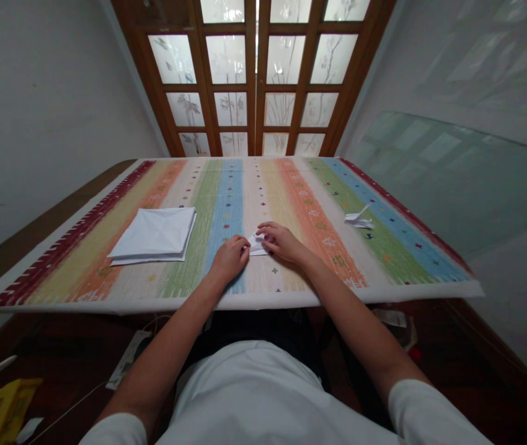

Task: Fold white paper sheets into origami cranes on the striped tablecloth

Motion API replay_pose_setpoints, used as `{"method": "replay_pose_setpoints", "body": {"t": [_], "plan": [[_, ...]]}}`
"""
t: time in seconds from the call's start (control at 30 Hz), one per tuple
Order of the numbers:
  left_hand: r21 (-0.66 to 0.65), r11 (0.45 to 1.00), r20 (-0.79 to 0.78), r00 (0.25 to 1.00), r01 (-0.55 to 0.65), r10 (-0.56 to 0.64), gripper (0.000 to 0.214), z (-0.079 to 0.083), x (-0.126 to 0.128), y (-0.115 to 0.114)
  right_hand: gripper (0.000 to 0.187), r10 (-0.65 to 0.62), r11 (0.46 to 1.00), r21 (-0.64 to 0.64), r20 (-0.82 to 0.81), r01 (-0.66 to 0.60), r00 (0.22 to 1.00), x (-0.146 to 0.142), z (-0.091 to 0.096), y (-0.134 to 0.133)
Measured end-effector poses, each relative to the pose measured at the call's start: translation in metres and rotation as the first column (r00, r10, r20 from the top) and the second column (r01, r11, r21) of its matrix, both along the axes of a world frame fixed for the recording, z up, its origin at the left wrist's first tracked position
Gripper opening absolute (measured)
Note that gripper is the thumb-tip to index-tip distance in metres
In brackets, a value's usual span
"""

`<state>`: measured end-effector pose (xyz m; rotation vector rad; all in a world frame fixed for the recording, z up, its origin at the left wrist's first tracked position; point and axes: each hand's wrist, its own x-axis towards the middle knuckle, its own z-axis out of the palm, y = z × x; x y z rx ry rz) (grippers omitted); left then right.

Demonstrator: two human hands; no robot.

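A small piece of folded white paper (257, 250) lies on the striped tablecloth near the front middle of the table. My left hand (231, 256) pinches its left edge with thumb and forefinger. From the right, my right hand (282, 241) curls over the paper, thumb and fingers closed at its right side and top. Parts of the paper are covered by the fingers, so its full shape is hidden. Off to the left sits a stack of square white paper sheets (154, 233), the top one marked by creases. A folded white paper figure (359, 219) with a thin upright point rests farther right.
The striped cloth (189, 272) covers the table up to its front edge, just below my forearms. Walls stand at both sides, with a glass panel (434, 179) on the right. Beyond the table are wooden glazed doors (256, 93). A yellow crate (1, 408) is at lower left.
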<state>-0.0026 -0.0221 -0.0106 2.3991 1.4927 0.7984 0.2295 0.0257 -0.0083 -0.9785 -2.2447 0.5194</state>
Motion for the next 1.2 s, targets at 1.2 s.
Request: {"method": "replay_pose_setpoints", "body": {"t": [1.2], "plan": [[-0.040, 0.998, -0.124, 0.991, -0.045, 0.039, 0.020, 0.010, 0.003, -0.005, 0.019, 0.045, 0.999, 0.017, 0.189, -0.049, 0.981, -0.001, 0.011, -0.001]]}}
